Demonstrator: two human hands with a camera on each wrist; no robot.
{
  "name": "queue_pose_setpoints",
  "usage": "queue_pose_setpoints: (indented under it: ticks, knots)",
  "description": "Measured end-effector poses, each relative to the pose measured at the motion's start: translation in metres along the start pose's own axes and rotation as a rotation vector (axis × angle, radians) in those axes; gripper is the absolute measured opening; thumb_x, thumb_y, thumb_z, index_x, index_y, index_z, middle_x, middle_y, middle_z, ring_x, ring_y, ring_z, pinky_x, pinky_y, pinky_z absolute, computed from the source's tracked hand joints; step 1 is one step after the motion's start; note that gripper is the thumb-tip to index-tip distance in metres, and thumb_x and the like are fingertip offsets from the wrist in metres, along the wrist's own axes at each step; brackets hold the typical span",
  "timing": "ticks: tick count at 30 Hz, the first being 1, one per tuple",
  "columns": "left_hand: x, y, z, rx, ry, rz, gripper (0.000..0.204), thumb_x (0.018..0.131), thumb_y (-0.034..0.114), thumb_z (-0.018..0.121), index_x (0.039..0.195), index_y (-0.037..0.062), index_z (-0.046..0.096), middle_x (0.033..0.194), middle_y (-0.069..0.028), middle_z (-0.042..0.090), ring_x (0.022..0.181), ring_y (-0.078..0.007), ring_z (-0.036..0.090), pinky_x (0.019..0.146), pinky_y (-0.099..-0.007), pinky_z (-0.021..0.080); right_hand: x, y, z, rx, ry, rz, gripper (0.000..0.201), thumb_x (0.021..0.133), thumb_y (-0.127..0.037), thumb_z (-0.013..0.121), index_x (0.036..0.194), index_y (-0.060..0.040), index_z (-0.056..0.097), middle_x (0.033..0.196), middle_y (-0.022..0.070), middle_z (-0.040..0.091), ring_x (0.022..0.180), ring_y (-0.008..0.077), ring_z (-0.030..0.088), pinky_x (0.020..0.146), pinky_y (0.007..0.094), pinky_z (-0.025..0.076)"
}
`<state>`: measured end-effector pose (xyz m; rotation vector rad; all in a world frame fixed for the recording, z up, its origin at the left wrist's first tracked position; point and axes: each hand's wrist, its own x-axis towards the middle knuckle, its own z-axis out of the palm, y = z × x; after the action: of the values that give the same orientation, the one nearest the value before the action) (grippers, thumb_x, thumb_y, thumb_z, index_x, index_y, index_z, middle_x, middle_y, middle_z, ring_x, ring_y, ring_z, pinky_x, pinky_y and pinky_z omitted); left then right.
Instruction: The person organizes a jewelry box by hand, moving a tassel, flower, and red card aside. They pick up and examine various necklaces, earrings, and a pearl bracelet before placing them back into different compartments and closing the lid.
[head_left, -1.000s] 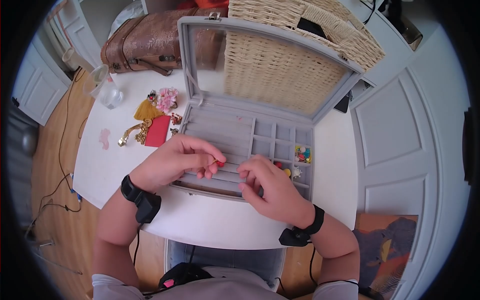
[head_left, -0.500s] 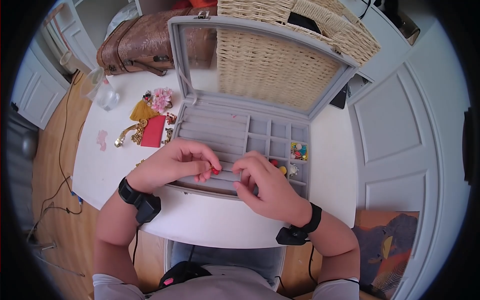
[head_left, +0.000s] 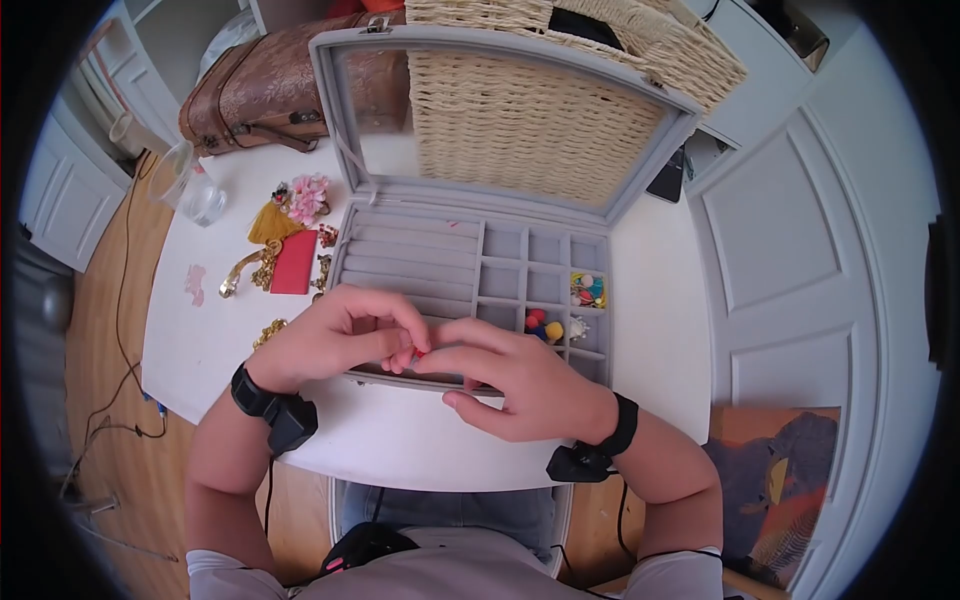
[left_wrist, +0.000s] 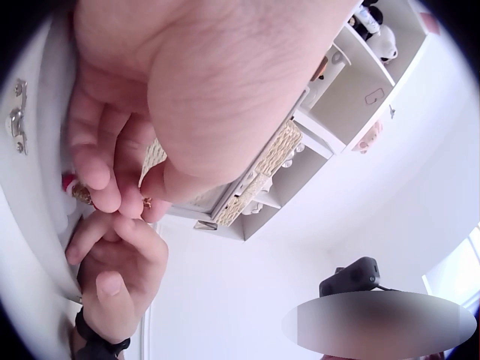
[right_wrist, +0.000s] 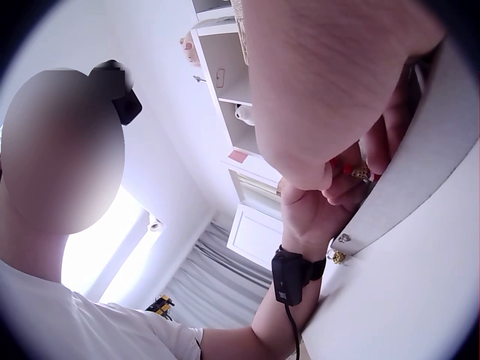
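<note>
My left hand (head_left: 340, 335) pinches a small red and gold earring (head_left: 421, 353) over the front of a grey jewellery box (head_left: 400, 248). In the left wrist view a fine gold wire (left_wrist: 147, 202) sticks out at the thumb and fingertip. A gold piece with red (left_wrist: 81, 193) shows behind the other fingers. My right hand (head_left: 525, 375) reaches in from the right, fingers mostly straight and thumb apart. Its fingertips meet those of the left hand right at the earring, partly hiding it. The box has padded ring rolls on the left and square compartments on the right.
Colourful trinkets (head_left: 588, 290) and red and yellow balls (head_left: 545, 327) fill some compartments. The glass lid (head_left: 657, 95) stands raised. Left of the box lie a red packet (head_left: 294, 262), a gold tassel (head_left: 272, 222), pink flowers (head_left: 308, 195) and a plastic cup (head_left: 203, 203).
My right hand has moved left until its fingertips meet the left hand's. The left hand keeps its pinch on the earring. The head view has shifted, so the box appears further left.
</note>
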<state>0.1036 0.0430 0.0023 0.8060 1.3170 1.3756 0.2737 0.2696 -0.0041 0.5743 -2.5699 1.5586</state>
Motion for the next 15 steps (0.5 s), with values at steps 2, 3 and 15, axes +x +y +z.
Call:
queue_pose_setpoints:
  ticks: [2,3,15]
  knots:
    - [0.0014,0.0016,0.0011,0.006,0.011,0.001,0.016,0.108,0.001,0.064,0.117,0.0005,0.077,0.101,-0.0013,0.074,0.092,-0.0090,0.067,0.083,-0.0255,0.056,0.0003,0.0007,0.0005,0.012,0.004,-0.028,0.042,0.097,-0.009,0.074,0.139,-0.0122,0.071,0.132,0.0102,0.066,0.091,0.0256,0.077,0.082,0.0358,0.064]
    - [0.0013,0.0056,0.0036,0.019,0.042,-0.032,0.015,0.107,0.000,0.066,0.116,-0.0010,0.078,0.100,-0.0029,0.075,0.090,-0.0097,0.069,0.081,-0.0255,0.057,0.0001,0.0007,0.0000,0.011,0.005,-0.027,0.042,0.097,-0.009,0.074,0.139,-0.0122,0.071,0.132,0.0102,0.066,0.091,0.0256,0.077,0.082,0.0358,0.064]
    - [-0.0009,0.0089,0.0013,0.043,0.001,-0.126,0.016,0.104,0.000,0.072,0.119,-0.0022,0.078,0.101,-0.0056,0.079,0.089,-0.0111,0.075,0.080,-0.0249,0.061,-0.0023,0.0012,-0.0003,0.060,0.055,0.097,0.029,0.098,-0.003,0.072,0.126,-0.0076,0.067,0.112,0.0096,0.067,0.083,0.0231,0.073,0.072,0.0330,0.061]
